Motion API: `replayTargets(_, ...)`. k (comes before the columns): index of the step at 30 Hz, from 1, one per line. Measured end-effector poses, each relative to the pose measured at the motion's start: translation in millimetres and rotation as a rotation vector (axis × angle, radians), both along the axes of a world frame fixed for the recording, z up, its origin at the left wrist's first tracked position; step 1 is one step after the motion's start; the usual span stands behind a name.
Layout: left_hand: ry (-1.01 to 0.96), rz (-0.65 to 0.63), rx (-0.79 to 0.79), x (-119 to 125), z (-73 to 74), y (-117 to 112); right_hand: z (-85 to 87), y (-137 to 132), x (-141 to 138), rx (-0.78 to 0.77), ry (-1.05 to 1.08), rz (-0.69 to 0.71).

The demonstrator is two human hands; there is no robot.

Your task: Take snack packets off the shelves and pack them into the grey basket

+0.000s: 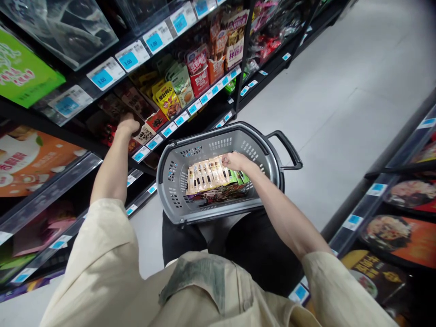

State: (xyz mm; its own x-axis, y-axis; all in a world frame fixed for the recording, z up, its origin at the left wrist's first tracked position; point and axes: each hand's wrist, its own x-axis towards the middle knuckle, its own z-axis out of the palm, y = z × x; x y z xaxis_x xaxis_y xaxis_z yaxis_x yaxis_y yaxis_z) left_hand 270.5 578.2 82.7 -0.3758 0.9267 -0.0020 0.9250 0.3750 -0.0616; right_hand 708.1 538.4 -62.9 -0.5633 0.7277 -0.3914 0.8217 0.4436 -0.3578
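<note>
My left hand (pixel 128 124) reaches into the lower snack shelf, among dark snack packets (pixel 138 102) in a display box. Its fingers are mostly hidden in the shadow there. A grey shopping basket (pixel 166 170) with perforated walls stands in front of my legs. Inside it lies a row of cream-coloured snack packets (pixel 204 175), with green packets (pixel 238 177) at the right end. My right hand (pixel 234 161) is down in the basket, its fingers curled closed at the right end of the cream packets.
Yellow packets (pixel 166 97) and red packets (pixel 198 70) stand farther along the shelf. Blue-and-white price tags (pixel 155 42) line its edges. The basket's black handle (pixel 288 152) sticks out to the right over the pale floor (pixel 340 100). Another shelf (pixel 368 200) with packaged food borders the right side.
</note>
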Motion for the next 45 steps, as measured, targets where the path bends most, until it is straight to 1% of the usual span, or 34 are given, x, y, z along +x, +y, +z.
replayTargets(2,0.011,0.109,-0.032,8.5,8.3,-4.3,-1.1,-0.4,-0.8,-0.004,0.001,0.002)
replayTargets(3,0.012,0.132,-0.039,12.1,12.4,-6.4,-1.3,-0.9,-1.2,-0.005,0.001,0.004)
replayTargets(7,-0.011,0.129,-0.009,26.7,27.3,-17.5,-0.1,-3.0,-2.2,-0.007,-0.002,0.012)
replayTargets(8,-0.006,0.111,0.034,32.8,30.1,-22.7,0.3,-3.3,-2.2,-0.007,-0.002,0.014)
replayTargets(10,0.036,0.044,0.201,51.6,32.6,-39.2,0.3,-3.2,-2.1,-0.008,0.001,0.017)
replayTargets(12,0.093,-0.07,0.42,79.4,27.0,-64.3,-1.2,-2.3,-2.2,-0.009,0.004,0.017)
replayTargets(13,0.086,-0.138,0.479,95.8,19.7,-79.3,-2.6,-1.6,-2.3,-0.009,0.006,0.015)
replayTargets(14,0.054,-0.215,0.458,112.9,8.7,-95.0,-4.3,-0.9,-2.6,-0.01,0.007,0.013)
replayTargets(15,0.002,-0.332,0.355,130.2,-6.1,-110.5,-6.1,-0.3,-2.9,-0.01,0.007,0.011)
replayTargets(16,-0.062,-0.499,0.179,146.8,-24.6,-124.8,-7.8,0.1,-3.2,-0.011,0.006,0.01)
replayTargets(18,-0.189,-0.847,-0.248,176.7,-70.3,-147.8,-10.2,0.0,-3.9,-0.012,0.001,0.013)
replayTargets(19,-0.23,-0.982,-0.434,189.4,-95.9,-155.8,-10.5,-0.4,-4.2,-0.012,-0.002,0.018)
replayTargets(20,-0.237,-1.065,-0.555,200.3,-122.1,-161.6,-10.2,-1.1,-4.4,-0.011,-0.006,0.023)
replayTargets(22,-0.199,-1.169,-0.686,217.0,-172.4,-168.5,-7.9,-3.1,-4.8,-0.006,-0.013,0.035)
replayTargets(23,-0.164,-1.189,-0.716,223.0,-195.2,-170.6,-6.1,-4.3,-5.0,-0.003,-0.015,0.04)
replayTargets(24,-0.119,-1.172,-0.724,227.7,-215.8,-172.4,-4.2,-5.5,-5.2,0.0,-0.015,0.045)
replayTargets(26,-0.102,-1.149,-0.714,234.2,-249.9,-176.3,-0.8,-7.7,-5.7,0.007,-0.013,0.052)
replayTargets(28,-0.102,-1.114,-0.68,238.3,-275.3,-180.7,0.9,-9.4,-6.1,0.011,-0.007,0.054)
replayTargets(30,-0.1,-1.067,-0.646,241.0,-293.7,-185.1,0.6,-10.1,-6.0,0.014,0.005,0.054)
replayTargets(32,-0.093,-1.007,-0.627,242.5,-307.0,-188.4,-0.9,-9.8,-5.2,0.017,0.022,0.052)
replayTargets(34,-0.094,-0.952,-0.631,242.5,-316.2,-190.6,-2.3,-8.9,-4.0,0.013,0.039,0.045)
replayTargets(36,-0.109,-0.922,-0.654,241.6,-322.1,-192.5,-2.5,-8.0,-2.6,0.002,0.047,0.037)
replayTargets(38,-0.129,-0.916,-0.68,241.0,-324.8,-194.7,-1.3,-7.6,-1.6,-0.009,0.044,0.034)
replayTargets(40,-0.146,-0.914,-0.689,241.8,-323.8,-197.3,0.5,-8.1,-1.0,-0.016,0.036,0.031)
replayTargets(42,-0.166,-0.902,-0.684,244.2,-319.0,-199.2,1.7,-9.4,-0.8,-0.017,0.031,0.036)
replayTargets(45,-0.215,-0.87,-0.668,248.9,-305.8,-195.4,0.7,-10.7,-1.4,0.004,0.03,0.072)
